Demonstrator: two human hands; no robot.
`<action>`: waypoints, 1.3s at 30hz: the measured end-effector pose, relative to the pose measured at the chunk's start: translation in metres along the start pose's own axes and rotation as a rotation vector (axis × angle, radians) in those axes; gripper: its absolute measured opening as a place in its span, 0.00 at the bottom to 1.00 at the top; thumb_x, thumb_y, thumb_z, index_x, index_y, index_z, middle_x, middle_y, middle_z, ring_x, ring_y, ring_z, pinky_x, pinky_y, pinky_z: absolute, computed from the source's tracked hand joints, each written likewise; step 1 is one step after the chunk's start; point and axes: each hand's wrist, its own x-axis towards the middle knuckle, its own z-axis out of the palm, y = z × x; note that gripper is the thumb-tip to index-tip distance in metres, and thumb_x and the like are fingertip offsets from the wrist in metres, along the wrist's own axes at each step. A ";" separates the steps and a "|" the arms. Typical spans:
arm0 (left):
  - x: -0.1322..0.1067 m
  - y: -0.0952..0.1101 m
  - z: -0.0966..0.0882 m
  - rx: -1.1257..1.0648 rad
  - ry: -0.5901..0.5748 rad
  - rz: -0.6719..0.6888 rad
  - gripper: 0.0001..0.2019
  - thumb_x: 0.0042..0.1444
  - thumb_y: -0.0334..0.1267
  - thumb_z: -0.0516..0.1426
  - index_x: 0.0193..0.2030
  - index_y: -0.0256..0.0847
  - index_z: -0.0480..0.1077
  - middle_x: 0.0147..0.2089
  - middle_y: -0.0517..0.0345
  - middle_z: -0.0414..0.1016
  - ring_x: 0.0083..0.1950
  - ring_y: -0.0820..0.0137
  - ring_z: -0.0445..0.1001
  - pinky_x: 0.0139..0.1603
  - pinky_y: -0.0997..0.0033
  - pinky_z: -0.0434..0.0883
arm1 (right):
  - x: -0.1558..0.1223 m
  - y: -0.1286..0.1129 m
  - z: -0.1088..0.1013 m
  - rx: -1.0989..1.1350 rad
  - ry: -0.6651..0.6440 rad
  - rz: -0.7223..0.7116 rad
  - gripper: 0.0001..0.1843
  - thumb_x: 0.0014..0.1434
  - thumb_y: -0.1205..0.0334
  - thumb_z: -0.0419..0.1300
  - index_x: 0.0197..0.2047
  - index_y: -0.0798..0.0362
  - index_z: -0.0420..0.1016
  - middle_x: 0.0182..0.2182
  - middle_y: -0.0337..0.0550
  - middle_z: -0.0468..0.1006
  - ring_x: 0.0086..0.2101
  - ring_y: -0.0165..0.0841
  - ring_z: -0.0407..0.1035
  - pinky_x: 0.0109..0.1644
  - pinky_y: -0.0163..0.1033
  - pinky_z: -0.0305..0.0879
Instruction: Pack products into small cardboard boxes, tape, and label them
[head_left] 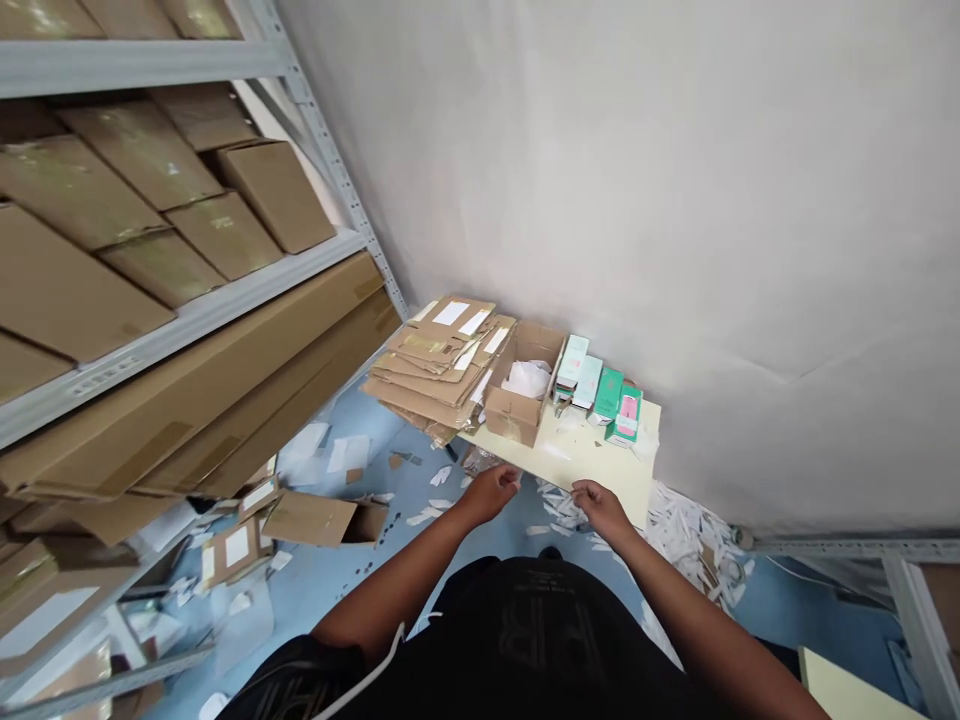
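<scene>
My left hand [491, 493] is in front of the table's near edge, fingers curled in a pinch. Something small and pale may be at its fingertips, too small to name. Over the front edge of the cream table [637, 478], my right hand [600, 505] has its fingers pressed together; whatever they hold is hidden. Beyond my hands stands an open cardboard box [514, 415] with crumpled white paper [527, 378] inside. To its right are pale green boxes [573, 360] and darker green boxes [607, 393], one with a pink panel [627, 408].
Flattened cardboard [431, 375] is stacked at the table's left end. A metal shelf [255, 280] full of cartons rises on the left. Paper scraps [686, 530] and an open carton [315, 518] litter the blue floor. A grey wall [637, 180] closes off the back.
</scene>
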 end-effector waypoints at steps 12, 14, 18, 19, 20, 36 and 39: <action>0.042 0.038 0.070 0.078 -0.621 0.336 0.14 0.57 0.46 0.59 0.46 0.43 0.77 0.48 0.51 0.83 0.52 0.58 0.80 0.57 0.58 0.75 | -0.143 0.051 -0.018 0.204 0.565 0.272 0.20 0.54 0.48 0.59 0.44 0.51 0.80 0.31 0.41 0.82 0.35 0.40 0.76 0.43 0.43 0.70; 0.040 0.049 0.092 0.091 -0.714 0.374 0.14 0.56 0.46 0.59 0.45 0.43 0.76 0.46 0.51 0.83 0.50 0.58 0.81 0.56 0.58 0.75 | -0.180 0.060 -0.026 0.224 0.684 0.329 0.20 0.54 0.48 0.59 0.43 0.51 0.80 0.30 0.41 0.81 0.34 0.40 0.76 0.42 0.43 0.70; 0.024 0.082 0.144 0.178 -0.883 0.461 0.15 0.56 0.46 0.59 0.46 0.43 0.76 0.46 0.51 0.83 0.50 0.59 0.80 0.55 0.58 0.75 | -0.252 0.081 -0.044 0.299 0.912 0.420 0.22 0.53 0.47 0.59 0.44 0.52 0.80 0.32 0.41 0.82 0.37 0.41 0.78 0.41 0.42 0.71; 0.018 0.093 0.159 0.198 -0.922 0.487 0.15 0.56 0.46 0.58 0.47 0.43 0.76 0.46 0.51 0.82 0.50 0.59 0.80 0.55 0.59 0.75 | -0.269 0.087 -0.048 0.328 0.961 0.428 0.22 0.53 0.47 0.59 0.45 0.52 0.80 0.33 0.42 0.82 0.37 0.41 0.78 0.41 0.43 0.71; 0.012 0.104 0.174 0.216 -0.959 0.510 0.15 0.57 0.47 0.58 0.47 0.43 0.76 0.46 0.51 0.82 0.50 0.59 0.80 0.55 0.59 0.75 | -0.285 0.094 -0.052 0.358 1.006 0.432 0.22 0.53 0.47 0.59 0.45 0.52 0.80 0.34 0.42 0.83 0.37 0.42 0.78 0.41 0.43 0.71; -0.134 0.221 0.428 0.336 -1.260 0.712 0.18 0.57 0.48 0.59 0.50 0.41 0.76 0.50 0.49 0.82 0.52 0.58 0.79 0.55 0.63 0.74 | -0.549 0.180 -0.267 -0.130 1.403 0.656 0.17 0.59 0.51 0.58 0.47 0.48 0.80 0.43 0.44 0.83 0.42 0.41 0.76 0.51 0.46 0.71; -0.144 0.231 0.450 0.373 -1.291 0.729 0.18 0.56 0.48 0.59 0.49 0.41 0.76 0.48 0.50 0.83 0.51 0.58 0.79 0.55 0.63 0.73 | -0.584 0.163 -0.350 -0.476 1.510 0.696 0.20 0.61 0.55 0.56 0.53 0.52 0.78 0.51 0.52 0.78 0.48 0.45 0.72 0.54 0.48 0.69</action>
